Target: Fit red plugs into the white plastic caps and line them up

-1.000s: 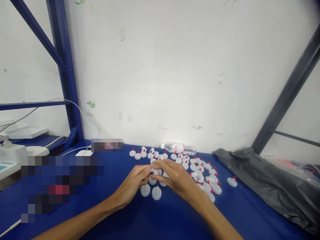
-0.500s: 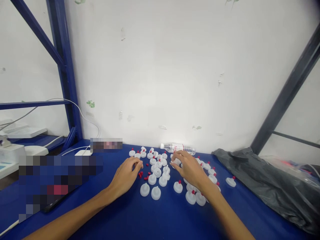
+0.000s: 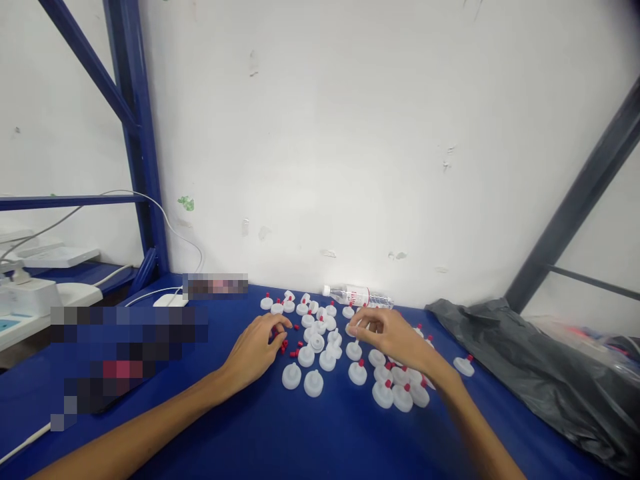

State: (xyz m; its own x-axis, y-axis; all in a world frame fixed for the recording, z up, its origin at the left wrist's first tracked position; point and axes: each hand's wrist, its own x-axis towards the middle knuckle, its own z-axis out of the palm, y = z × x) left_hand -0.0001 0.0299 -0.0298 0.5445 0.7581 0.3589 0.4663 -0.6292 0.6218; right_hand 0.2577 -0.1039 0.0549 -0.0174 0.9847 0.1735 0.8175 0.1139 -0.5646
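Several white round plastic caps (image 3: 313, 383) lie on the blue table (image 3: 320, 440), some with small red tips fitted (image 3: 358, 372). Loose red tips (image 3: 293, 348) lie in a small scatter beside my left hand. My left hand (image 3: 257, 348) rests on the table with its fingers curled down over those red tips; what its fingertips hold is hidden. My right hand (image 3: 393, 337) hovers over the caps on the right, its thumb and fingers pinched together above a white cap (image 3: 354, 349).
A clear plastic bottle (image 3: 356, 296) lies at the wall behind the caps. A dark grey plastic bag (image 3: 525, 373) covers the table's right side. White cables (image 3: 165, 230) and a white device (image 3: 170, 301) sit at left, by blue shelf posts (image 3: 137, 147).
A second ago both hands met over the caps. They parted: my left hand went to the loose red tips, my right reached back right, then drew in above a white cap.
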